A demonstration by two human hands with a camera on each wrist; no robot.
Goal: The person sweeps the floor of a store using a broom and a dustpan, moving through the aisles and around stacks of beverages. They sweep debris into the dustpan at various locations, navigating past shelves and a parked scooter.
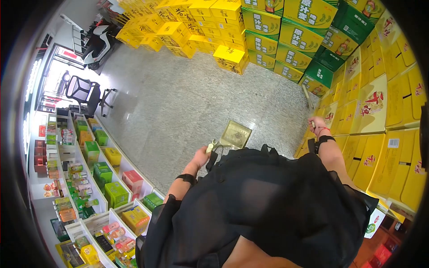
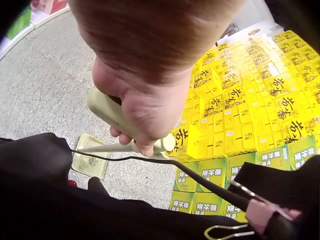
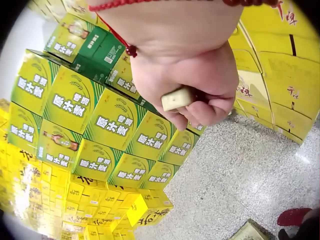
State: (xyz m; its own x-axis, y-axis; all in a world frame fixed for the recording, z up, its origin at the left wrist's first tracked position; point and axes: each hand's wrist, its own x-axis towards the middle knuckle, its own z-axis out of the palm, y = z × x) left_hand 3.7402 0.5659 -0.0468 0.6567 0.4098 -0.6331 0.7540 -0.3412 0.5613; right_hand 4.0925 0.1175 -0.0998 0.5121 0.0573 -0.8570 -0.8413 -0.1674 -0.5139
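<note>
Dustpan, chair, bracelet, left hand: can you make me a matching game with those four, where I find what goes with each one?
Things:
1. Dustpan
2. Chair
3. Bracelet
4. Left hand

Colours, places and states:
A. Red and worn on the right wrist
B. Fingers curled round a pale handle
C. Resting on the speckled floor, just ahead of the person
D. Standing on a wheeled base, beyond the far end of the shelves

Right pairs: 1-C, 2-D, 3-A, 4-B
</note>
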